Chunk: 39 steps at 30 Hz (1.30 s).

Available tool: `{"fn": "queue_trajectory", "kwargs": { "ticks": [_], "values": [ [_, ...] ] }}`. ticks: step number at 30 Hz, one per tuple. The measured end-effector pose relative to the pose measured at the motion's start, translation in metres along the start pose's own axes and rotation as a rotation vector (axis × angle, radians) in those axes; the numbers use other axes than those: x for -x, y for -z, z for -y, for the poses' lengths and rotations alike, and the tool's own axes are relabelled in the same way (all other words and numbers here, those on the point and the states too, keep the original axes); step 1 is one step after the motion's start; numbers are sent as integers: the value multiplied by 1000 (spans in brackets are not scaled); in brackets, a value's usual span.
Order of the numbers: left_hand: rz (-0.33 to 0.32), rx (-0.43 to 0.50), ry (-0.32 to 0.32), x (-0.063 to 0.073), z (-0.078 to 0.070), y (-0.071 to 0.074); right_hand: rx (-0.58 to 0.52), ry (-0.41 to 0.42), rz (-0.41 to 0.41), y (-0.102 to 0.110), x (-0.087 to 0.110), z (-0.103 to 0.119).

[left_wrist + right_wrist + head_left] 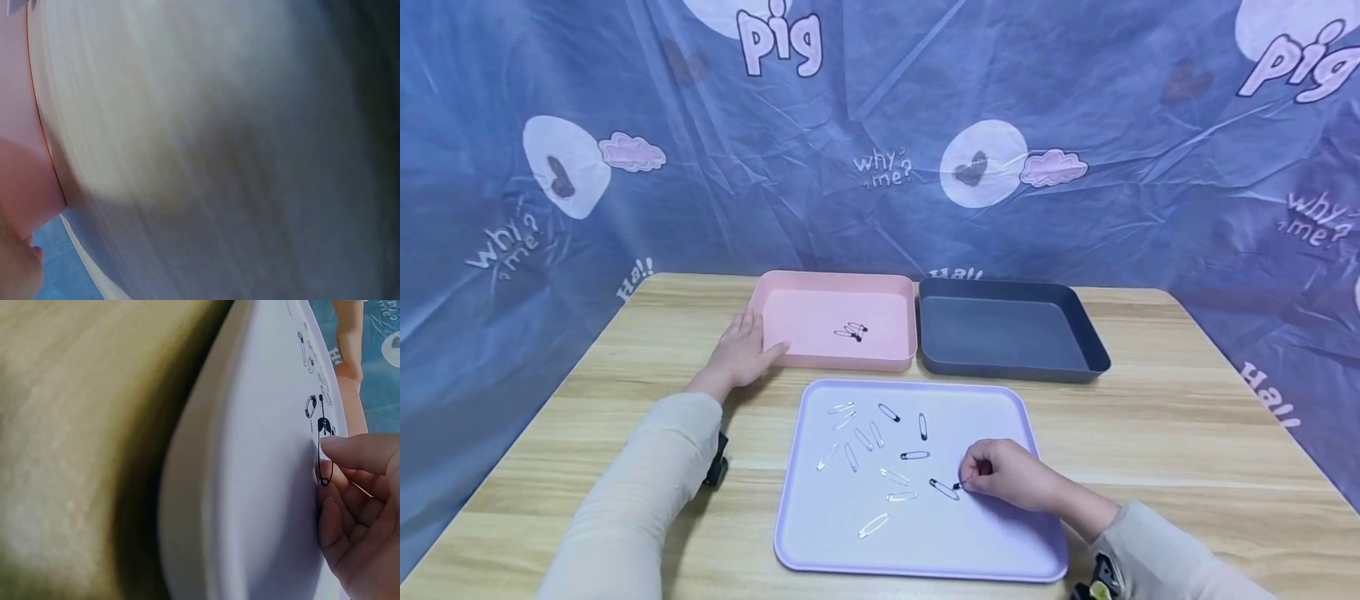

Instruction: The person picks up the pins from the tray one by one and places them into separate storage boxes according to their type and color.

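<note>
My right hand (1007,473) pinches a black safety pin (324,425) between thumb and fingers, low over the right side of a lilac tray (977,542). Another black safety pin (943,489) lies just left of the fingertips. Farther back on this tray are more black ones, such as the upright safety pin (922,427), and several silver safety pins (874,525) spread over its left half. My left hand (741,354) rests at the left side of a pink tray (842,363), fingers extended and thumb at its front rim. Several black safety pins (854,332) lie inside the pink tray.
A dark grey tray (1000,333) stands right of the pink one, behind the lilac tray. All three are on a wood-grain table (1187,417). A blue printed cloth (880,200) hangs behind and around the table.
</note>
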<state>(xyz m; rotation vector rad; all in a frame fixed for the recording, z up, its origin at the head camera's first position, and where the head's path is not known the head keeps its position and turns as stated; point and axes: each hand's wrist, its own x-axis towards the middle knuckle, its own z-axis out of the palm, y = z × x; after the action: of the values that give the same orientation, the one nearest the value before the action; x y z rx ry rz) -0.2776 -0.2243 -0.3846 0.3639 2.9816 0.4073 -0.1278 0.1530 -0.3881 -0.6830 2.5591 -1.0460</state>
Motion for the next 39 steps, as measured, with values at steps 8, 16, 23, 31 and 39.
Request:
{"fn": "queue_trajectory", "kwargs": {
  "ticks": [8, 16, 23, 31, 39],
  "values": [
    [-4, 1, -2, 0, 0, -1, -130, -25, 5, 4, -2, 0],
    [-15, 6, 0, 1, -1, -3, -392, -143, -55, 5, -4, 0],
    [-16, 3, 6, 4, -2, -4, -537, -154, -100, 8, -8, 1],
    [-15, 5, 6, 5, -2, -4, -700, -159, -115, 10, -15, 4],
    [-22, 8, 2, 6, -2, -4, -760, -143, -152, 11, -25, 12]
  ]
}}
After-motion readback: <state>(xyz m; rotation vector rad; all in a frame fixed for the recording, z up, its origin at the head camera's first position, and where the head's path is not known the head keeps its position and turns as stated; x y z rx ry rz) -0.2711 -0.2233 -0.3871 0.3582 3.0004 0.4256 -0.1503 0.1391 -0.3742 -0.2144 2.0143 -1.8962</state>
